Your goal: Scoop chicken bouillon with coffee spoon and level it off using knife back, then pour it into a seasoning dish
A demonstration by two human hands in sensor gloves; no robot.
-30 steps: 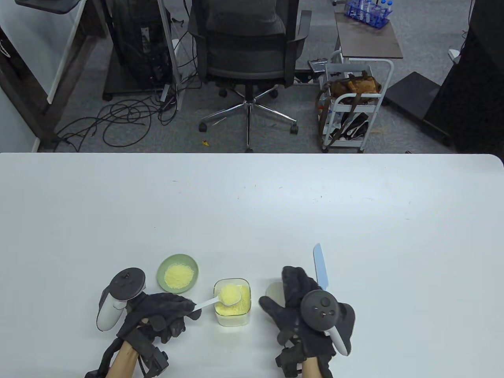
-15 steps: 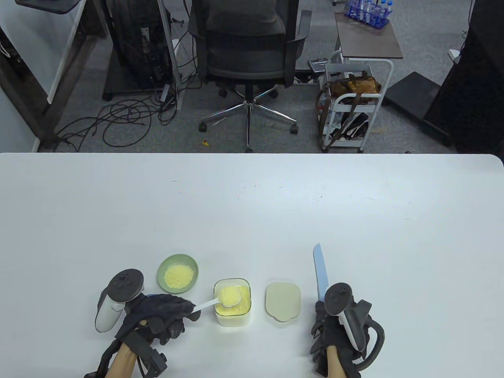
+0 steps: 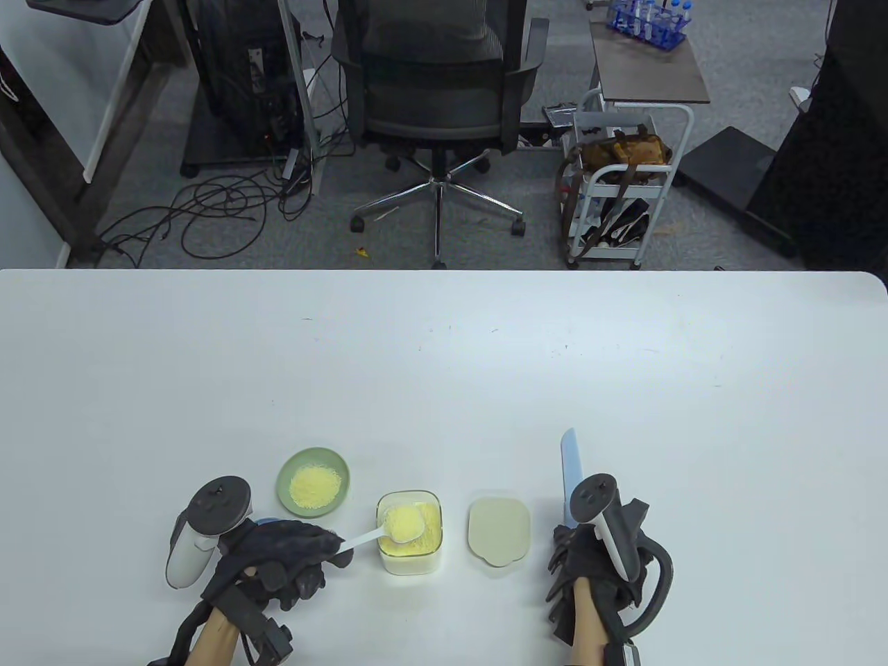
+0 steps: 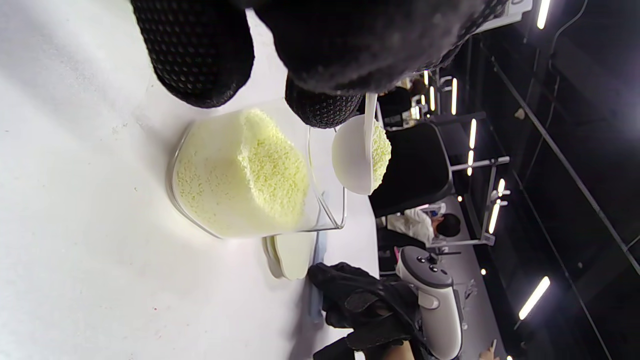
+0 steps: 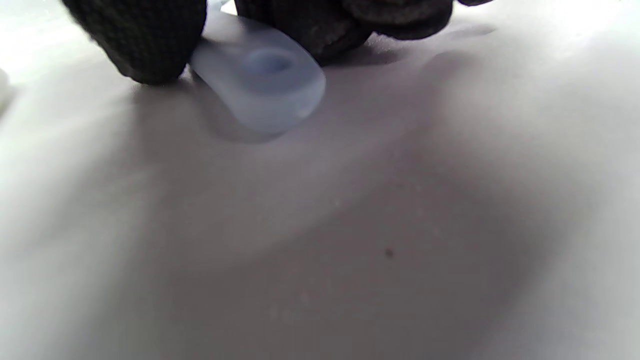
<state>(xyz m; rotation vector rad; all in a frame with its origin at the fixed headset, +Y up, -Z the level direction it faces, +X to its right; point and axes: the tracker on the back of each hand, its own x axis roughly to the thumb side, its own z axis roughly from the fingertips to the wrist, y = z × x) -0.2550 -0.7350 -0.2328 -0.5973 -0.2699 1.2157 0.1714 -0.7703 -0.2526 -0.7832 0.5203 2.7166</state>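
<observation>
**Inspector:** State the edges and the free surface.

**Assistant:** The white table [image 3: 444, 361] fills the lower part of the table view; its far edge crosses mid-frame and its rounded corner sits at the right edge. All items lie in a row close to the bottom edge. The broad area above that row, up to the far edge, holds nothing. Beyond it stand an office chair [image 3: 437, 90] and a white cart [image 3: 624, 187].

**Inspector:** Row order?

**Assistant:** From the left: the green seasoning dish [image 3: 313, 482] with a yellow pile in it, the clear bouillon container [image 3: 410, 531], a pale lid [image 3: 499, 531] lying flat, then the blue knife [image 3: 570, 472] with its tip pointing toward the top of the frame. Dish and container are near but apart.

**Inspector:** Left hand?

**Assistant:** The left hand [image 3: 277, 555], lower left, has its fingers curled round the handle of the white coffee spoon [image 3: 388, 528]. The bowl is heaped with granules and sits over the open container; the left wrist view shows it above the rim, clear of the contents.

**Inspector:** Right hand?

**Assistant:** The right hand [image 3: 590, 562], lower right, is at the knife's handle end. In the right wrist view, gloved fingertips [image 5: 145, 40] close on both sides of the pale blue handle, whose end is near the table. The blade projects above the hand.
</observation>
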